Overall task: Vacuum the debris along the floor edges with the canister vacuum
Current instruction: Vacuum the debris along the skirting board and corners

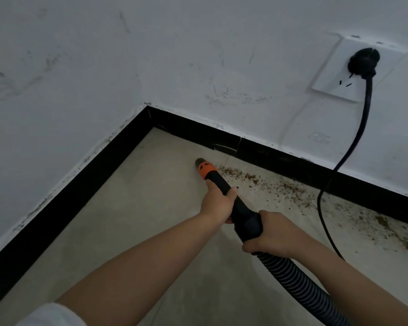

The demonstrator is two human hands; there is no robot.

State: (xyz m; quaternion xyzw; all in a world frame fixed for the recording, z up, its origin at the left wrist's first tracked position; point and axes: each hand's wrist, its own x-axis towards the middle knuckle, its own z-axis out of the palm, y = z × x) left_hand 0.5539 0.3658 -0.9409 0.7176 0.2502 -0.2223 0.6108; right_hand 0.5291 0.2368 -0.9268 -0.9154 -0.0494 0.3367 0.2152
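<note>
A black vacuum wand with an orange nozzle (206, 168) points down at the grey floor (139, 208) near the room's corner. My left hand (218, 201) grips the wand just behind the orange part. My right hand (266, 234) grips the thicker black handle where the ribbed hose (299, 281) begins. Brown debris (264, 182) lies in a trail along the right baseboard (292, 161), starting just right of the nozzle tip and thickening toward the right edge. The canister itself is out of view.
A black power cord (353, 149) hangs from a plug (364, 60) in a white wall socket (353, 71) and runs down across the floor right of my hands. Black baseboard (80, 184) lines the left wall too, meeting the other in the corner.
</note>
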